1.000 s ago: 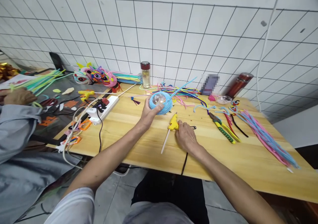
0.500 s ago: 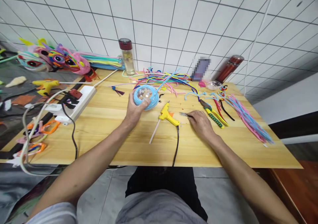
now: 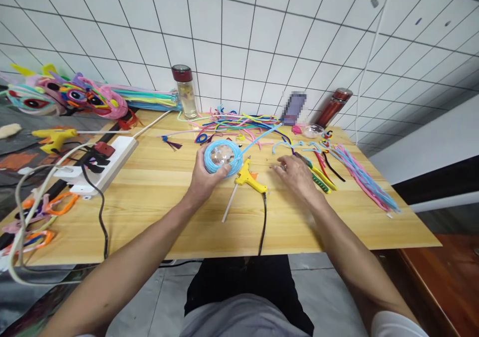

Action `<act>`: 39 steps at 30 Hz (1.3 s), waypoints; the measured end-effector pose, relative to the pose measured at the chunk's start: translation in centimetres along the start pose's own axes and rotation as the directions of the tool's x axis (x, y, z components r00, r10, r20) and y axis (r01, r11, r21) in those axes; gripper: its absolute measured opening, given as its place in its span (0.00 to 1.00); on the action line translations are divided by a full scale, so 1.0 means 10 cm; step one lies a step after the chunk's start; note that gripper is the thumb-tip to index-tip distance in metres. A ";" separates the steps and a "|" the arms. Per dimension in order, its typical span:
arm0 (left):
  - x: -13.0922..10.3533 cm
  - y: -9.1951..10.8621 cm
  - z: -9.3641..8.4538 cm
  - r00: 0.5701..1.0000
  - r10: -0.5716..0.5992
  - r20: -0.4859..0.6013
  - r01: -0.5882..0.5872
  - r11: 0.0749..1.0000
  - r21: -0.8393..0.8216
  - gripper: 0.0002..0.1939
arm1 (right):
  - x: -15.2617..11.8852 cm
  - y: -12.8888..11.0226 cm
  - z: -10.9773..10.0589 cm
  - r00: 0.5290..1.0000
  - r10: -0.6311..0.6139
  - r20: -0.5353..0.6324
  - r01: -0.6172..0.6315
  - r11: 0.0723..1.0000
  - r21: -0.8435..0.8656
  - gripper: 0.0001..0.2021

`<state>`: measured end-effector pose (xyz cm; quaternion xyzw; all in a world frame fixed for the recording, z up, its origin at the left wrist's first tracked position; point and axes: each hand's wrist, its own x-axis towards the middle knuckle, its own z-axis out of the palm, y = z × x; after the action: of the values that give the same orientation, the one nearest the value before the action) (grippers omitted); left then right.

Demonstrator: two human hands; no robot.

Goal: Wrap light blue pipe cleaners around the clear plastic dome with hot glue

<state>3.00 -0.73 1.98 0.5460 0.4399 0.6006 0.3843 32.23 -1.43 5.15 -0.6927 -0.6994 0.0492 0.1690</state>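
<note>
In the head view my left hand (image 3: 204, 180) is closed round a clear ball (image 3: 223, 156) wrapped with light blue pipe cleaner (image 3: 211, 164). One loose blue end sticks out up and to the right. My right hand (image 3: 298, 178) rests low over the table, fingers bent; a small glint shows by the fingertips, too hidden to name. Just right of that hand lie pliers (image 3: 320, 181) with green and yellow handles, partly covered by it. A yellow glue gun (image 3: 250, 178) lies between my hands, its glue stick pointing toward me.
Loose pipe cleaners (image 3: 243, 120) lie along the wall, a pink and blue bundle (image 3: 368, 180) at right. A glass bottle (image 3: 186, 91) and red flask (image 3: 335, 106) stand behind. On the left are a power strip (image 3: 108, 165), cables, another glue gun (image 3: 54, 140) and colourful fuzzy figures (image 3: 93, 95).
The silver-tipped tool that showed at my right fingertips is no longer clearly visible. My right hand has shifted, its fingers more spread. The view has moved slightly; my left hand still holds the ball.
</note>
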 end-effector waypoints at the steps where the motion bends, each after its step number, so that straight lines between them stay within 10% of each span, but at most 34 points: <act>1: 0.00 0.00 0.00 1.000 0.000 -0.008 0.000 1.000 -0.001 0.43 | 0.00 0.07 0.01 0.997 0.073 0.022 -0.071 0.994 -0.080 0.16; 8: -0.01 0.02 0.02 1.000 0.008 0.025 -0.007 1.000 -0.018 0.44 | -0.01 0.42 0.01 0.983 0.183 0.013 -0.177 0.967 -0.185 0.17; 16: -0.07 0.06 0.07 0.998 -0.036 0.060 0.035 0.999 0.017 0.47 | 0.15 0.09 0.15 0.994 -0.017 0.104 0.020 0.999 -0.035 0.09; 27: -0.03 0.06 0.05 0.995 -0.069 0.071 0.070 0.997 -0.008 0.48 | 0.34 0.01 0.14 0.997 0.078 0.002 -0.075 0.950 0.303 0.14; 30: -0.06 0.08 0.07 0.994 -0.054 0.094 0.058 0.998 -0.038 0.47 | 0.13 -0.23 0.08 0.996 -0.067 0.058 0.022 0.824 0.566 0.16; 34: -0.11 0.09 0.09 0.993 -0.055 0.103 0.062 0.996 -0.058 0.47 | -0.13 -0.60 0.11 0.987 -0.159 -0.007 0.067 0.372 0.926 0.21; 39: -0.12 0.09 0.09 0.977 -0.088 0.195 0.107 0.990 -0.091 0.45 | -0.18 -0.80 0.25 0.988 -0.102 -0.114 0.144 0.375 0.916 0.16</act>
<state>4.07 -2.00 2.46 0.5586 0.3966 0.5473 0.4807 23.82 -3.06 4.90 -0.4296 -0.6007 0.4026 0.5408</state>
